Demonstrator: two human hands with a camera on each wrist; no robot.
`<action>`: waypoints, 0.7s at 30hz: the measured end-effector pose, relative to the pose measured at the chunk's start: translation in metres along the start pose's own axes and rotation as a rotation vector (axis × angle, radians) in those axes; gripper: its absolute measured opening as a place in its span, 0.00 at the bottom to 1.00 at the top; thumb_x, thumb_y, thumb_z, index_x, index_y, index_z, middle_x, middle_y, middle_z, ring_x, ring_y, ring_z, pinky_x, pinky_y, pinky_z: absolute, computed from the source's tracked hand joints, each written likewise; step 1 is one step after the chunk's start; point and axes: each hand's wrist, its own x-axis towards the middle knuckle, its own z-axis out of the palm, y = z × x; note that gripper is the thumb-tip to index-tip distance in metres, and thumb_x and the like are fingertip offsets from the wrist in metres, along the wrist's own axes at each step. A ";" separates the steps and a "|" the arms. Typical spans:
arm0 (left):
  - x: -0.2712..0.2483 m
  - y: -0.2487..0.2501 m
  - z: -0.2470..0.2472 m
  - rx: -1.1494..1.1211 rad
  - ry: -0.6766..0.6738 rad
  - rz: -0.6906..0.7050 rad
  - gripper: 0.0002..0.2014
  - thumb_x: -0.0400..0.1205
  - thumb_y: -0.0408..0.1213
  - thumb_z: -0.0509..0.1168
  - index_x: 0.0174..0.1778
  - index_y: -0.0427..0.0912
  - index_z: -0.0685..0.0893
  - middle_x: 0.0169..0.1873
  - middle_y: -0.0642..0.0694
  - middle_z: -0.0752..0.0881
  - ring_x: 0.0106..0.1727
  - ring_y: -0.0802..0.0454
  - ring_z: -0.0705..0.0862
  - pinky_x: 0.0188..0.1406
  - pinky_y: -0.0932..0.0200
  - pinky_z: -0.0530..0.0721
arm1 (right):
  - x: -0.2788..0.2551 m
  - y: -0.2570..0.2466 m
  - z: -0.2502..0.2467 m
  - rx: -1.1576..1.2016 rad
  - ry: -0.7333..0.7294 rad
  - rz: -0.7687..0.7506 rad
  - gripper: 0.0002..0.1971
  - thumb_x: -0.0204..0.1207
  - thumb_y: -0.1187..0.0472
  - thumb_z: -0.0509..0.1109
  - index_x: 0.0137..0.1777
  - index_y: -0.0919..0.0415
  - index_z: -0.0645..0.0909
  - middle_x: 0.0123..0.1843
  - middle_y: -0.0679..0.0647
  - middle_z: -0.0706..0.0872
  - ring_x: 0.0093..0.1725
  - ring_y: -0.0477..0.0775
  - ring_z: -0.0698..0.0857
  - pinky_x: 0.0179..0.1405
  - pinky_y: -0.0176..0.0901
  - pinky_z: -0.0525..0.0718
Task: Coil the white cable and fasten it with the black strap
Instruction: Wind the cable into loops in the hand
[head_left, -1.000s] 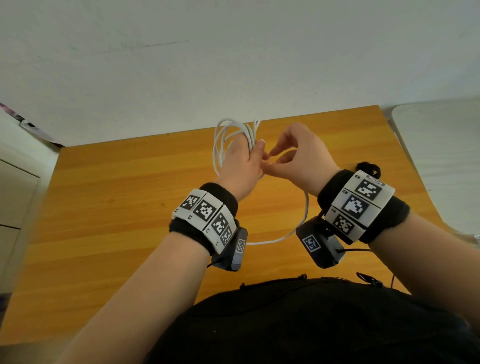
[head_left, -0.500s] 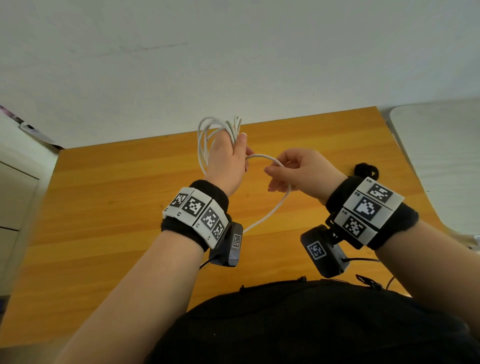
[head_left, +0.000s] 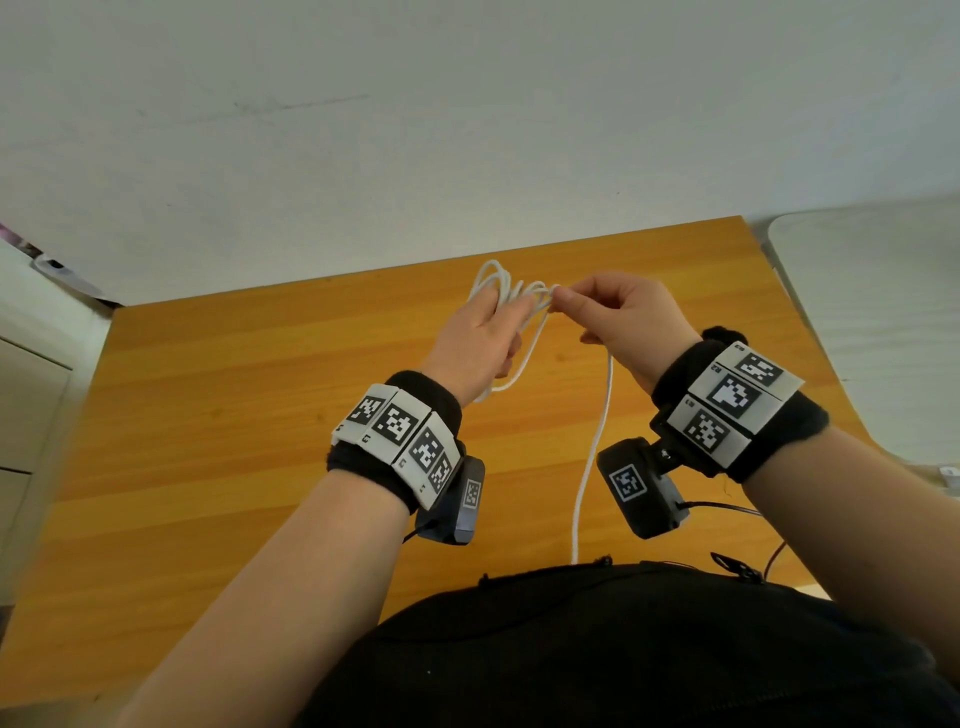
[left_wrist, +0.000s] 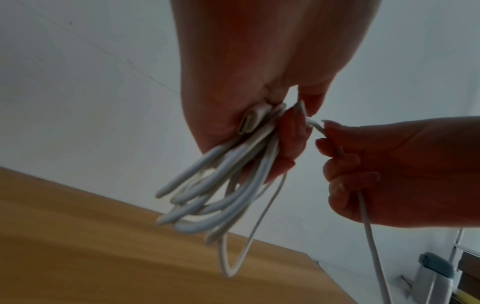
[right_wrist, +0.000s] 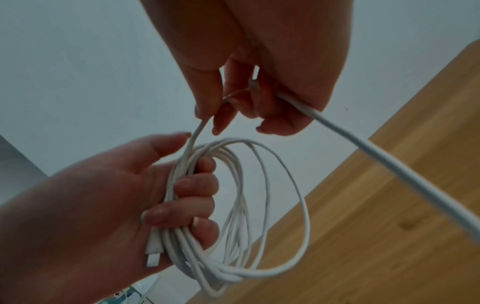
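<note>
My left hand is raised over the table, its fingers curled round several loops of the white cable. In the right wrist view the coil hangs from those fingers, with a plug at the palm. My right hand pinches the cable between thumb and forefinger, right at the left fingertips. The loose length runs through the right palm and drops towards my body. A small black thing, perhaps the strap, peeks out behind my right wrist.
The wooden table stretches below both hands and ends at a white wall. A white cabinet stands at the left and a pale surface at the right. Thin dark wires trail from the wrist camera near my black top.
My right hand has risen from lower down up to the left fingertips, bringing the cable to the coil. The loose length now hangs straight towards my body.
</note>
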 end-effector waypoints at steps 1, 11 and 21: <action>-0.001 0.000 0.001 0.030 -0.016 0.008 0.11 0.85 0.45 0.57 0.43 0.41 0.70 0.28 0.47 0.69 0.25 0.54 0.66 0.28 0.59 0.68 | 0.001 0.000 -0.001 -0.014 0.008 -0.011 0.09 0.76 0.52 0.70 0.41 0.56 0.86 0.39 0.59 0.82 0.38 0.49 0.79 0.43 0.47 0.85; -0.005 -0.004 0.003 0.266 -0.079 0.029 0.09 0.84 0.46 0.60 0.38 0.51 0.77 0.28 0.51 0.74 0.25 0.56 0.74 0.25 0.64 0.77 | 0.010 0.002 -0.004 0.006 0.063 -0.064 0.08 0.70 0.56 0.77 0.40 0.56 0.80 0.34 0.50 0.82 0.37 0.50 0.81 0.44 0.47 0.84; -0.010 -0.004 -0.006 -0.186 -0.169 -0.131 0.15 0.85 0.45 0.59 0.32 0.46 0.73 0.17 0.56 0.65 0.17 0.58 0.61 0.27 0.58 0.65 | 0.006 0.010 -0.005 0.028 0.048 -0.010 0.11 0.72 0.50 0.73 0.40 0.58 0.81 0.30 0.47 0.79 0.30 0.44 0.76 0.35 0.36 0.78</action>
